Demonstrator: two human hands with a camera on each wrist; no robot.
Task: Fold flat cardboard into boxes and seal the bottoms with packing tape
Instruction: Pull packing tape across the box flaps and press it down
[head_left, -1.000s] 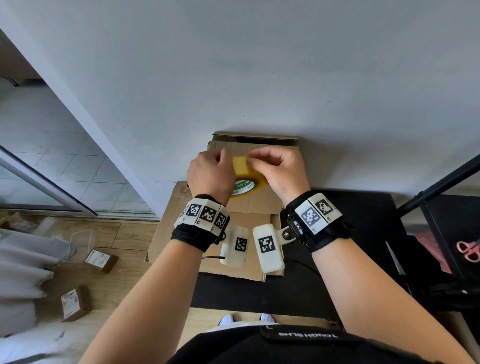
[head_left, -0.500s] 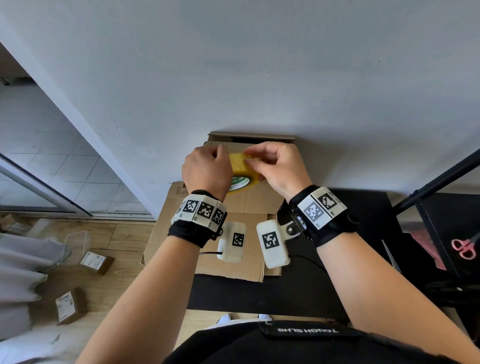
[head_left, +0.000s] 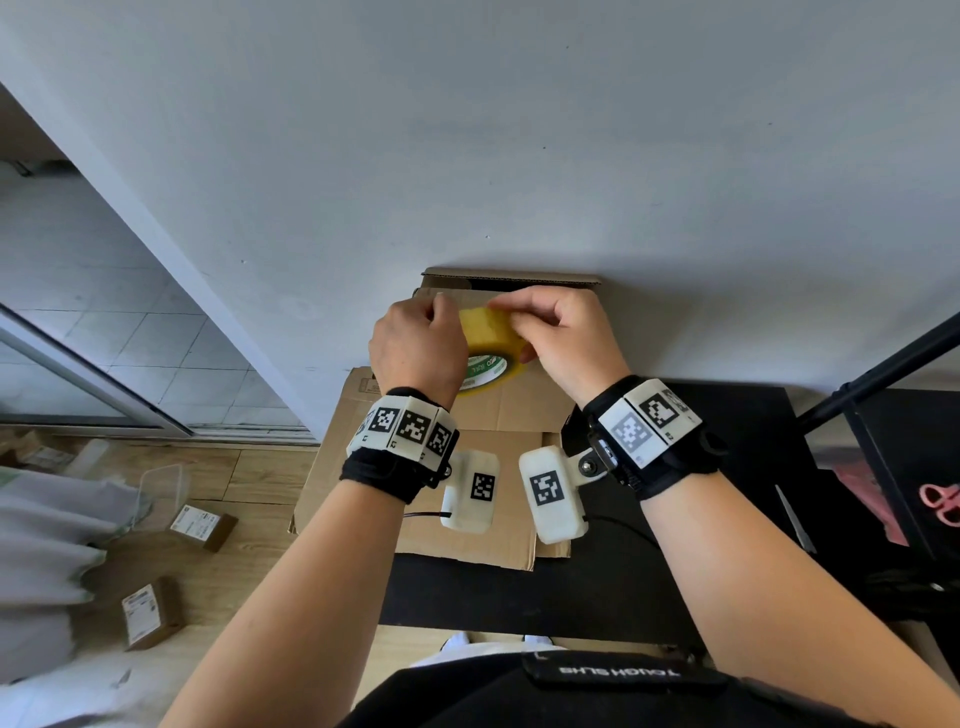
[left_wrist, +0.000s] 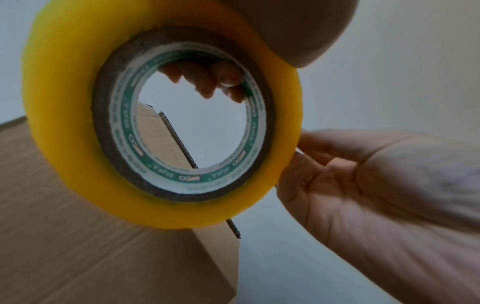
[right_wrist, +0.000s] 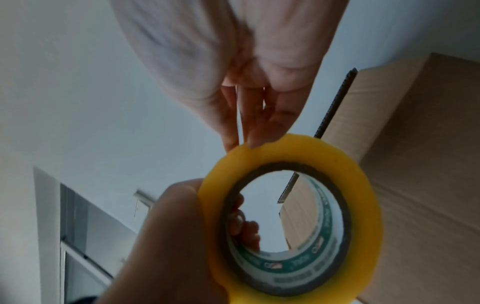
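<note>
Picking at the tape roll (head_left: 491, 338) now raised slightly above the box (head_left: 511, 283) at the counter's far edge, left hand (head_left: 415, 348) gripping it, right hand (head_left: 563, 338) pinching its rim: end not yet freed.

A black table (head_left: 737, 519) stands against the far wall. Flat cardboard sheets (head_left: 498, 415) lie on its left part, overhanging the left edge. A folded box (head_left: 519, 283) stands at the far edge, against the wall.

A home room used for packing is suggested: wood floor (head_left: 218, 478) and parcels (head_left: 202, 527) beside the sliding door (head_left: 78, 374).
</note>
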